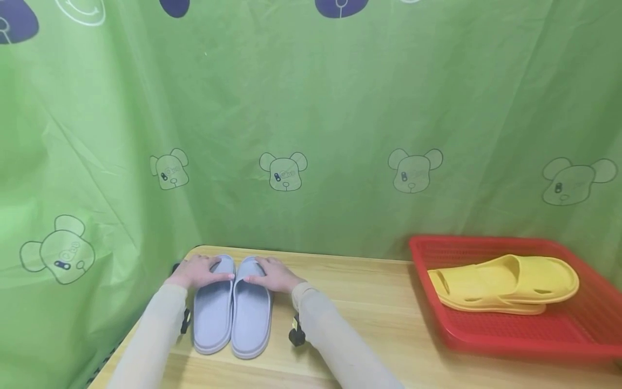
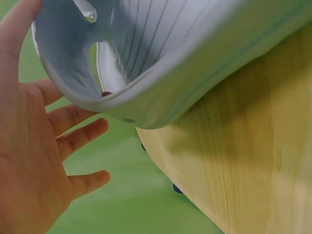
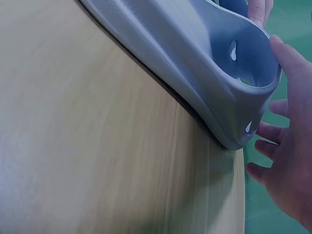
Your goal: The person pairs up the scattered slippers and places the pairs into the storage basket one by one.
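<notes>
Two pale grey-lavender slippers lie side by side on the wooden table, toes pointing away from me: the left slipper (image 1: 212, 321) and the right slipper (image 1: 251, 327). My left hand (image 1: 198, 270) holds the left slipper by its toe strap, thumb across the top and fingers at the outer side. In the left wrist view, the lower fingers of that hand (image 2: 34, 151) spread apart past the strap. On the other side my right hand (image 1: 278, 276) holds the right slipper's strap. The right wrist view shows that thumb (image 3: 287, 56) on the strap's edge, fingers beside it.
A red plastic basket (image 1: 439, 319) stands on the right of the table (image 1: 350, 302), with yellow slippers (image 1: 505, 281) stacked inside. A green curtain (image 1: 340, 108) printed with bear faces hangs behind and along the left. The table's left edge lies close to my left hand.
</notes>
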The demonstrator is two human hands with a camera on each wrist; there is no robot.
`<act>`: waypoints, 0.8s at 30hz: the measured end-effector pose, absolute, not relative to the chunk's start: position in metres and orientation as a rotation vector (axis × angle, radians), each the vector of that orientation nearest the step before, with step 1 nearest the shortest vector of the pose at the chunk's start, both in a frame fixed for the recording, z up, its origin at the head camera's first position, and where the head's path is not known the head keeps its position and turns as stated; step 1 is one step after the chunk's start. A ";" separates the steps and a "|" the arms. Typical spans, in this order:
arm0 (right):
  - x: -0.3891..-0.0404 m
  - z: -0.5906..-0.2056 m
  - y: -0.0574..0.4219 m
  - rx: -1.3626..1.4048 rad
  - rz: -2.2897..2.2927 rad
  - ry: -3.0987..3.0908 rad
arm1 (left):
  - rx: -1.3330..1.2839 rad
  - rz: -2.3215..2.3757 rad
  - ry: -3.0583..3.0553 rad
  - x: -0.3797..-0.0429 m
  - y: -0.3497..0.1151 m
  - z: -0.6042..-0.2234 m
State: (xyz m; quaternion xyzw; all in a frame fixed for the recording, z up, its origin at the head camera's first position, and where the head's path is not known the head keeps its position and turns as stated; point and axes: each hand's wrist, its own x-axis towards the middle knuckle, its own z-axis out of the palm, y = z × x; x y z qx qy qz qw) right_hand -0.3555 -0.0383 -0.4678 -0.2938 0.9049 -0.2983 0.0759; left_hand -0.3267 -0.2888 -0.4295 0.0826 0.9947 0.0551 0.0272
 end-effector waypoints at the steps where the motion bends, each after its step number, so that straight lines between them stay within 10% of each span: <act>1: -0.356 -0.468 -0.038 -0.875 -0.890 2.715 | 0.259 0.166 3.074 -0.325 -0.288 -0.429; 24: -0.358 -0.474 -0.036 -0.897 -0.913 2.725 | 0.263 0.319 3.056 -0.308 -0.287 -0.426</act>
